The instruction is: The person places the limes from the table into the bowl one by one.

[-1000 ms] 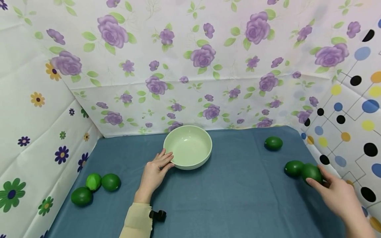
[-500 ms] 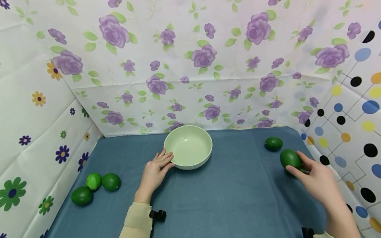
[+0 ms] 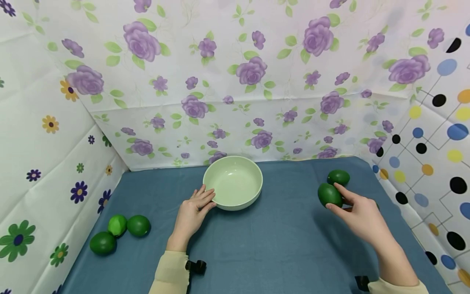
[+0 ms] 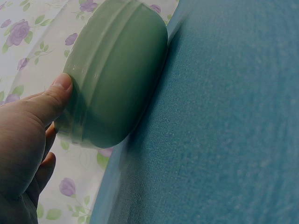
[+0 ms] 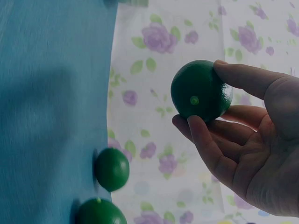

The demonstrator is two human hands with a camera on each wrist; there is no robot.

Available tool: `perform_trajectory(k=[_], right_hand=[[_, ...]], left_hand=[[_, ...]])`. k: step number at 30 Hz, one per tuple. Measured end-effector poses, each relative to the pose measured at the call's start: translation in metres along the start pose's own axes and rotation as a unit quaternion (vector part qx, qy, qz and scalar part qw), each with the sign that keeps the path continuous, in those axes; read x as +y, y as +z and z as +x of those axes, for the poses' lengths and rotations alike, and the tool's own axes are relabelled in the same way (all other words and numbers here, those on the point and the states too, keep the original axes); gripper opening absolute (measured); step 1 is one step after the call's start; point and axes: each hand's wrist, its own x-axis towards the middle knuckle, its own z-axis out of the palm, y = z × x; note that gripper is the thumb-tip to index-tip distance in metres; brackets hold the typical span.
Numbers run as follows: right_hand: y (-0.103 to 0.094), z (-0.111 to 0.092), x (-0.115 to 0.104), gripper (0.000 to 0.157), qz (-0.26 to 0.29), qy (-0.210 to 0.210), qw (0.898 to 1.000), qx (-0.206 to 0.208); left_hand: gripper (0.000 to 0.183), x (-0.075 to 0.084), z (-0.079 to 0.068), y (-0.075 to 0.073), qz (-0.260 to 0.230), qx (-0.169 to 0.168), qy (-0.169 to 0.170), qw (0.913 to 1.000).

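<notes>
My right hand (image 3: 361,212) holds a green lime (image 3: 329,195) between thumb and fingertips, raised above the blue cloth on the right side. In the right wrist view the same lime (image 5: 198,91) shows a small pale nub, with fingers below and the thumb above it. Behind it on the cloth lies another lime (image 3: 338,177); a further one is mostly hidden behind my right hand. My left hand (image 3: 191,216) grips the near-left rim of a pale green bowl (image 3: 235,179). In the left wrist view its thumb presses the bowl's outer wall (image 4: 117,74).
Three limes sit together at the left: one darker at the front (image 3: 103,243), one lighter (image 3: 117,225), one to the right (image 3: 138,226). Flowered sheets (image 3: 235,73) wall the back and left, and a dotted sheet (image 3: 433,163) the right.
My right hand has lifted the lime from beside its neighbour at the far right and carried it leftward toward the bowl. The left hand and bowl have stayed put.
</notes>
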Motion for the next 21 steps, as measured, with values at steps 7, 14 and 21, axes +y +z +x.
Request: perform_trajectory(k=[7,14,21], right_hand=[[0.018,0.011,-0.012,0.074,0.033,-0.029,0.999,-0.02],[0.036,0.023,-0.03,0.071,0.044,-0.055,0.997,-0.036],[0.057,0.041,-0.055,0.07,0.047,-0.081,0.994,-0.058]], left_hand=[[0.039,-0.001,0.0,0.002,-0.003,0.004,-0.001,1.0],[0.039,-0.001,0.0,0.001,0.001,0.004,0.003,1.0],[0.038,-0.001,0.002,-0.001,0.002,0.002,0.007,1.0]])
